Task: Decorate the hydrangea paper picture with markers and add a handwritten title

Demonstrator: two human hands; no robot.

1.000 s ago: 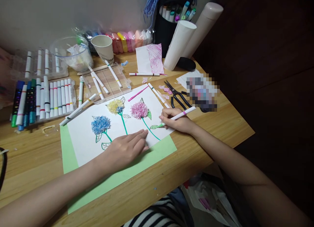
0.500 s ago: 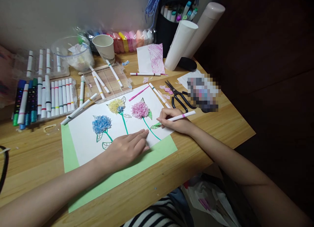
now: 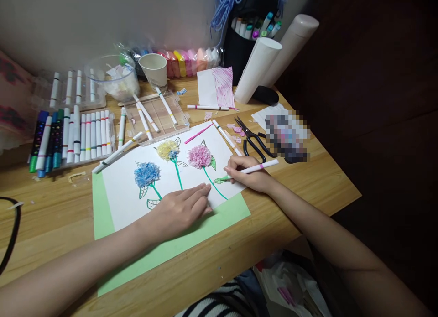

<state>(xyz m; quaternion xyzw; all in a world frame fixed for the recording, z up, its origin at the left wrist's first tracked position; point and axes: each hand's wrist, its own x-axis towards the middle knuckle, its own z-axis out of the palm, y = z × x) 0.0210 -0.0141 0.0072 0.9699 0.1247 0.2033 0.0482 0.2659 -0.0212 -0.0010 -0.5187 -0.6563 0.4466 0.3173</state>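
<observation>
My right hand (image 3: 249,172) grips a white marker (image 3: 260,165) with a green tip, which touches a partly green drawn leaf (image 3: 219,180) beside the right stem. Flat across the lower part of the white paper (image 3: 119,216) lies my left hand (image 3: 186,205), fingers stretched out and holding nothing. On the paper are a blue paper-shred flower (image 3: 147,174), a yellow one (image 3: 167,149) with a blue patch, and a pink one (image 3: 200,156), all with green stems. A green sheet (image 3: 102,257) lies beneath the white paper.
Black-handled scissors (image 3: 255,139) and pink scraps lie right of the paper. Several markers fill a clear case (image 3: 112,146) at left; others lie loose. Behind stand a paper cup (image 3: 153,70), a clear bowl (image 3: 114,82), a white paper roll (image 3: 258,70) and a black pen holder (image 3: 236,45).
The whole view has shifted slightly, so things appear lower and further right. The marker tip has moved a little over the leaf. My left hand keeps its place on the paper.
</observation>
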